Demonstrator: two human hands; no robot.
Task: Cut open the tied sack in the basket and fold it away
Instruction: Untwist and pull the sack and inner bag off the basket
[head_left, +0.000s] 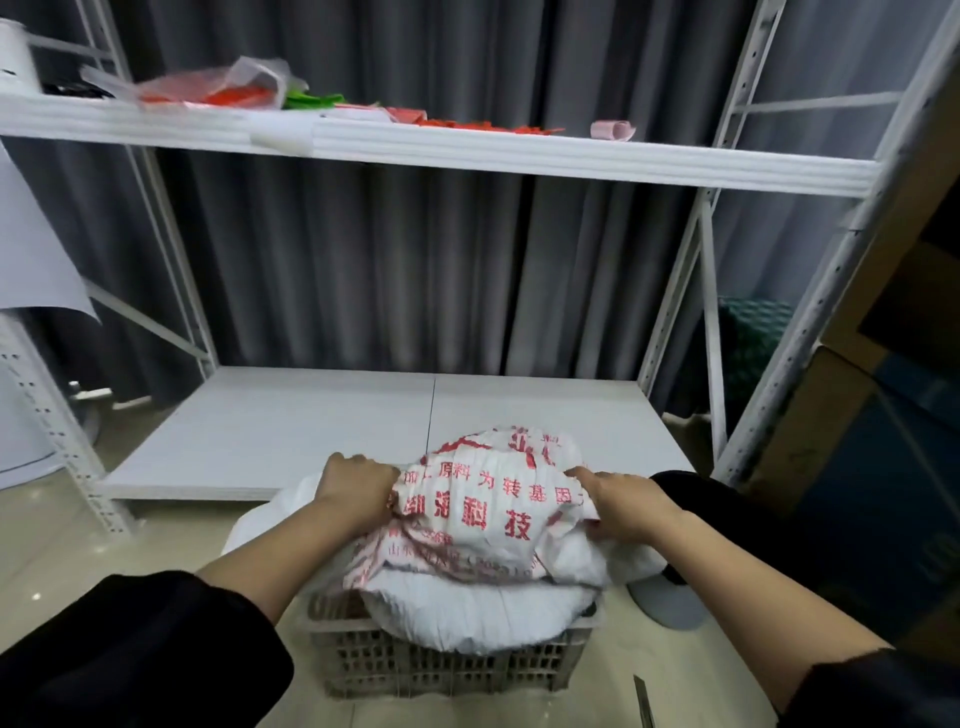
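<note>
1. Grip: the left hand (358, 493) and the right hand (621, 501) each have fingers curled into bunched folds of the crumpled white woven-plastic sack printed with red characters (483, 514), one hand on either side of its raised top.
2. The sack sits heaped in the grey slotted plastic basket (447, 670) on the pale floor, just in front of the low white shelf board (291, 431) of the white metal rack; it bulges above the rim and spills over the far-left edge.
3. Handling, as a judgement: the woven plastic looks light, limp and rather slick, creasing wherever it is pinched, so gathered handfuls hold better than a flat pinch. Whether it is full or heavy cannot be told.
4. Where to take hold: near the tied neck, which is not visible here, pulling the cloth taut for cutting.
5. A slim dark blade-like object (643, 701) lies on the floor just right of the basket; whether it is the cutter cannot be told.
</note>
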